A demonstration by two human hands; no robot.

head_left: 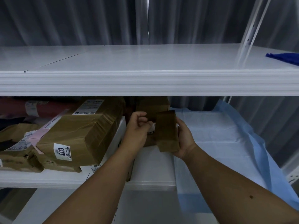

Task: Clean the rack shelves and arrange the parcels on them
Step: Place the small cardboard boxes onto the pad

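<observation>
Parcels wrapped in brown tape are piled on the lower shelf [68, 178] of a white rack, toward 9 o'clock. A small brown parcel [167, 131] is held just above that shelf at centre: it is gripped along its right side by the right hand [184, 139], while the left hand [139, 131] is curled against its left edge, fingers pinched at a label there. A larger taped parcel [84, 136] marked 1003 is laid on a white box [120, 135] just left of the hands. A light blue sheet [226, 143] is spread over the shelf toward 3 o'clock. The upper shelf [145, 62] is seen at 12 o'clock, with a dark blue cloth [286, 58] at its right end.
</observation>
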